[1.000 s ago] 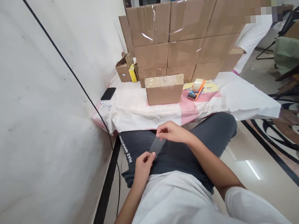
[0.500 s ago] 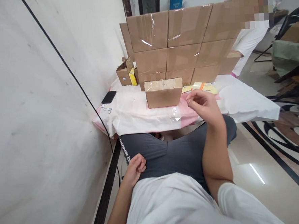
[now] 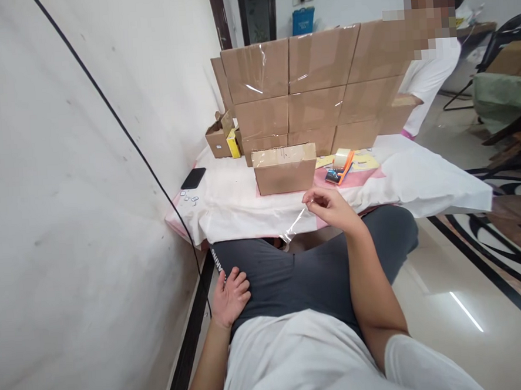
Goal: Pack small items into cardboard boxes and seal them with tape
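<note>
My right hand (image 3: 329, 207) pinches one end of a clear strip of tape (image 3: 294, 224), which hangs down and to the left in front of the low table's edge. My left hand (image 3: 230, 295) rests flat on my left thigh, fingers spread, holding nothing. A small cardboard box (image 3: 284, 169) stands on the white-covered table (image 3: 234, 205) just beyond my right hand. To the right of that box lies an orange tape dispenser (image 3: 340, 165).
A wall of stacked taped cardboard boxes (image 3: 311, 92) fills the back of the table. A black phone (image 3: 193, 178) and small clips lie at the table's left. A black cable (image 3: 153, 175) runs down the wall. Another person in white (image 3: 429, 73) stands behind the boxes at right.
My left hand let go of the tape strip and dropped to my thigh, opening flat. My right hand carried the strip up toward the table, then came back a little lower.
</note>
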`<state>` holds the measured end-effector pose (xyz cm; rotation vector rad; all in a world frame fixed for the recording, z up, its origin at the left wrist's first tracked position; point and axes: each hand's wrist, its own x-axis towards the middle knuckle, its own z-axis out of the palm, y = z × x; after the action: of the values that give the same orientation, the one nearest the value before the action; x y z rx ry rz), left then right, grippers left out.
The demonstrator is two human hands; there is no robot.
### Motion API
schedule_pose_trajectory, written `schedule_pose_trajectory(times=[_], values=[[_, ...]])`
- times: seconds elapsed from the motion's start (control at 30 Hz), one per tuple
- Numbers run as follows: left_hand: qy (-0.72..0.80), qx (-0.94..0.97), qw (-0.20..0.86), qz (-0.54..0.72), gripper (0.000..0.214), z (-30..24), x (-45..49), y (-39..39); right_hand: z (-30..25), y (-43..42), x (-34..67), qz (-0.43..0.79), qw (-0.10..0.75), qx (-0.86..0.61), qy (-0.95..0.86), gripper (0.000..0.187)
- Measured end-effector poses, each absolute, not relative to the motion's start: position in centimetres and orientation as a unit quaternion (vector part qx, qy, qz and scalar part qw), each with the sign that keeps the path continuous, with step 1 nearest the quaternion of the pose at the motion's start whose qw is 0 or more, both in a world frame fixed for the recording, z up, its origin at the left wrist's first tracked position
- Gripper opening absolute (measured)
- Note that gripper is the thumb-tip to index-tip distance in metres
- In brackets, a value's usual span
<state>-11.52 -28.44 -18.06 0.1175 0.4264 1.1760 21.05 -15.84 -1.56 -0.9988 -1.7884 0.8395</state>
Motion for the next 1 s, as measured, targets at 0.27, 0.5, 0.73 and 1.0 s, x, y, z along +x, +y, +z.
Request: schedule_pose_trajectory(times=[0.27,0.5,0.73,1.0], values=[[0.192,0.026,0.812,0.550,0.024,-18.0,-11.5,-28.4,-1.9,-15.7,21.0,0.327,0.438,-0.404,-0.733,0.009],[0.191,0.016,0.815,0.547,0.022,-17.9,-11.4,-28.4,-1.4,-15.6,20.1,0.330,0.422,-0.400,-0.744,0.008],[0.187,0.016,0.814,0.550,0.021,-18.0,-11.5,-28.4,-1.4,-15.7,20.0,0.335,0.420,-0.378,-0.754,0.009],[0.198,0.024,0.810,0.551,0.021,-17.9,-11.5,-28.5,-1.4,-15.8,19.9,0.333,0.428,-0.375,-0.752,0.008]])
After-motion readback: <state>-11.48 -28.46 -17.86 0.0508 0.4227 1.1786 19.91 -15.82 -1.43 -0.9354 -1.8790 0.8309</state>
